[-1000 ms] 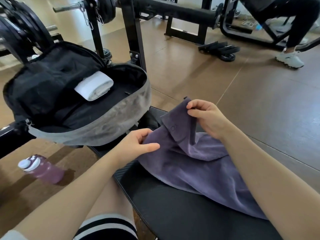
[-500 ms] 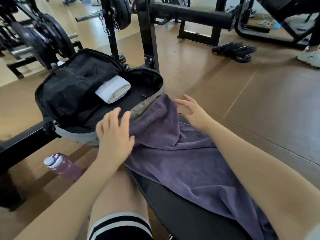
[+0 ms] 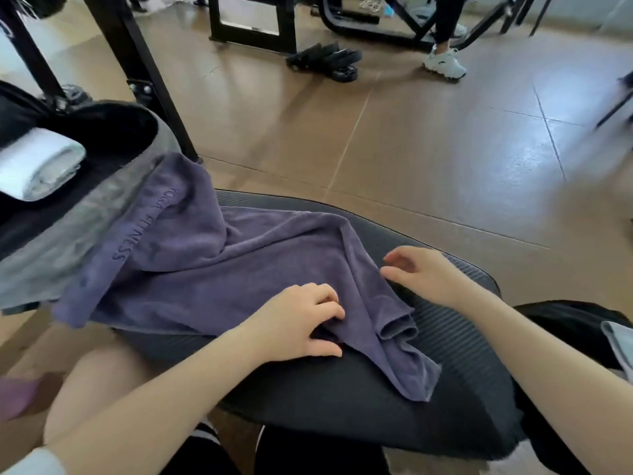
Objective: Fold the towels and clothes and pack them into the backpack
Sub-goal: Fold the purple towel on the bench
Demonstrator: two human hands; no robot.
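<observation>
A purple towel (image 3: 212,265) lies spread along the black padded bench (image 3: 342,399), its far end draped against the open grey backpack (image 3: 68,241) at the left. Inside the backpack lies a rolled white towel (image 3: 37,162). My left hand (image 3: 294,323) rests on the towel's near end, with its fingers curled into a fold of the cloth. My right hand (image 3: 421,272) hovers with loose fingers just right of the towel's edge, holding nothing.
Black rack uprights (image 3: 144,80) rise behind the backpack. A purple bottle (image 3: 17,395) lies on the floor at the lower left. Dark clothing (image 3: 582,330) sits at the bench's right end. Weight plates (image 3: 325,60) and another person's white shoe (image 3: 445,63) are on the far floor.
Both hands came back from the towel's far end by the backpack to its near end. The towel now lies spread along the bench, and my view has swung right and down.
</observation>
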